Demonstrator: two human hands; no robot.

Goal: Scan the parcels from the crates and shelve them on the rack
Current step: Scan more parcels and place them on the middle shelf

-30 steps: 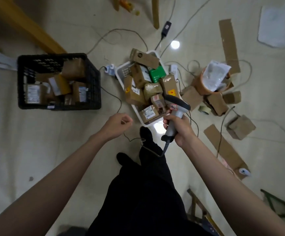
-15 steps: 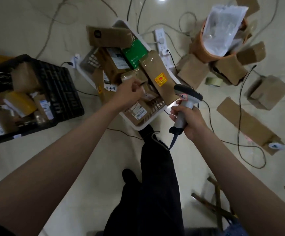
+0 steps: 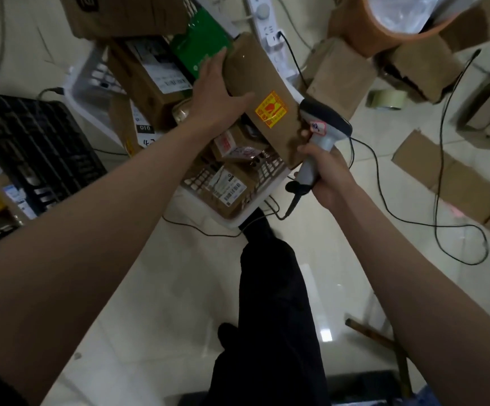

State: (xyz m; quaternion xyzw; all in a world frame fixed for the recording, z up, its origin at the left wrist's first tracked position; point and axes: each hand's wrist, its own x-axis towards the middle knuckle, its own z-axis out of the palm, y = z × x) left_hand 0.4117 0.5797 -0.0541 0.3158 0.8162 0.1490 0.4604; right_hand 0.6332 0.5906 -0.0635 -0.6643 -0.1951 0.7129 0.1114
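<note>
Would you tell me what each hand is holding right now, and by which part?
The right hand grips the barcode scanner by its handle. The left hand grasps the long brown parcel across its upper left edge.

Bare forearms, black trousers (black shoe)

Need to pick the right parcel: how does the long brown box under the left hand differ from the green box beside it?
The long brown box is plain cardboard with a yellow-and-red sticker; the green box is glossy green. The left hand holds the brown box with its thumb across the top; nothing holds the green box. The brown box looks longer. Both lie in the white crate.
</note>
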